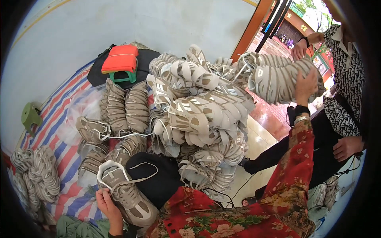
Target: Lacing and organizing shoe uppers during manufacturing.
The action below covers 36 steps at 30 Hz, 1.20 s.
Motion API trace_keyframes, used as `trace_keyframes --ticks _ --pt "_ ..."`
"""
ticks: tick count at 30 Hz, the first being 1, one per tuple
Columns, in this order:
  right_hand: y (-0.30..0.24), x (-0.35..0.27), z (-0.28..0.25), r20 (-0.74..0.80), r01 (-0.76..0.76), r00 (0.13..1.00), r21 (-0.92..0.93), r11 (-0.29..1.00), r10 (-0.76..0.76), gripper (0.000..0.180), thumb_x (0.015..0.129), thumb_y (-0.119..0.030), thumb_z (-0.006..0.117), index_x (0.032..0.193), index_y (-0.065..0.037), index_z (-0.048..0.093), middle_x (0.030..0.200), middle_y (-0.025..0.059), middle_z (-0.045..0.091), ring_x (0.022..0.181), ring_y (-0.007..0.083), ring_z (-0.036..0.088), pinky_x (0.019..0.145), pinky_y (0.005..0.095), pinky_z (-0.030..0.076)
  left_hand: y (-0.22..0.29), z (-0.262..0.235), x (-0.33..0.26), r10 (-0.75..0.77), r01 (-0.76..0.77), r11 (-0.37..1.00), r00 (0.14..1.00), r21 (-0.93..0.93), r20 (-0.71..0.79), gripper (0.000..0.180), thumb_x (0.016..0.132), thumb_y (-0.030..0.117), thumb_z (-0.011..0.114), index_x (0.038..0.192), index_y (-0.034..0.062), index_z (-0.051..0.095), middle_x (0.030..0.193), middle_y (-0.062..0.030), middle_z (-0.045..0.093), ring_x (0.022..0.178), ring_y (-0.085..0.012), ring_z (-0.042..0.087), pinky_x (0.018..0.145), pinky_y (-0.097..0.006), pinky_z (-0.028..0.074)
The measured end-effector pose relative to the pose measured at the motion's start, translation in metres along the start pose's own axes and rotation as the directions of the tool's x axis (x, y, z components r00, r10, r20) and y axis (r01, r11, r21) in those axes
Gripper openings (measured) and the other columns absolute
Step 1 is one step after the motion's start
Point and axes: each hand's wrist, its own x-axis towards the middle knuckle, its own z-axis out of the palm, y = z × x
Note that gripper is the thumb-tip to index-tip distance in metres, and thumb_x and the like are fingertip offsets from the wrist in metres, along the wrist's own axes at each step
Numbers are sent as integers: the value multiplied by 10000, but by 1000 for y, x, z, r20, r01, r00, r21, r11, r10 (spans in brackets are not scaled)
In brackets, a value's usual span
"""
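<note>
My left hand (108,207) is closed on the side of a beige-and-brown sneaker (133,198), which rests toe down beside a black cloth (156,174). A loose pale lace lies across its tongue. My right arm, in a red floral sleeve, stretches to the far right. There my right hand (306,84) grips the end of a thick bundle of nested grey-brown shoe uppers (274,81). Another person's hand (299,49) is at the top of the same bundle, which hangs above the floor. My right fingers are partly hidden against it.
A tall heap of bundled shoe uppers (206,111) fills the middle, with more bundles (137,107) left of it. Orange cloth (121,58) sits on a green stool; another green stool (31,116) stands far left. Striped sheeting (63,156) covers the floor. A person (345,67) stands right, by the doorway.
</note>
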Motion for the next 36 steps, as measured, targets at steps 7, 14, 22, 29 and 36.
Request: trace_keyframes --ticks 7,14,22,29,36 --pt "100 66 46 278 -273 937 203 941 212 815 752 -561 642 1270 39 452 1188 324 519 1113 439 514 978 483 379 -2 9 0 3 -3 999 1000 -41 -8 152 960 139 446 865 35 506 768 25 421 709 -67 363 655 -209 316" --pt "56 38 -15 769 -28 608 -228 973 197 600 714 -545 644 1041 -41 661 1091 238 617 1046 387 583 866 477 465 -2 3 -5 22 -20 999 999 34 -45 143 956 138 443 883 43 521 780 30 426 710 -64 357 648 -206 305" --pt "92 45 49 910 -359 411 220 907 -58 601 739 -480 650 961 78 636 949 179 666 833 285 649 703 361 491 8 15 -3 88 -85 996 994 41 -71 147 960 132 434 873 36 502 786 23 425 718 -69 362 650 -210 308" --pt "-139 74 -23 705 -750 650 532 -394 -284 266 869 -209 611 1034 -2 640 958 44 645 866 148 623 764 312 495 0 5 -9 59 -52 996 994 74 -92 160 967 140 426 884 32 509 795 22 438 730 -70 372 673 -212 326" --pt "-338 -139 -17 422 -501 855 824 -266 -303 504 889 -285 550 1289 15 492 1293 142 528 1236 243 448 999 350 377 -8 6 -12 20 -20 1000 996 0 -82 168 963 143 431 906 16 524 823 0 493 773 -90 425 736 -233 368"
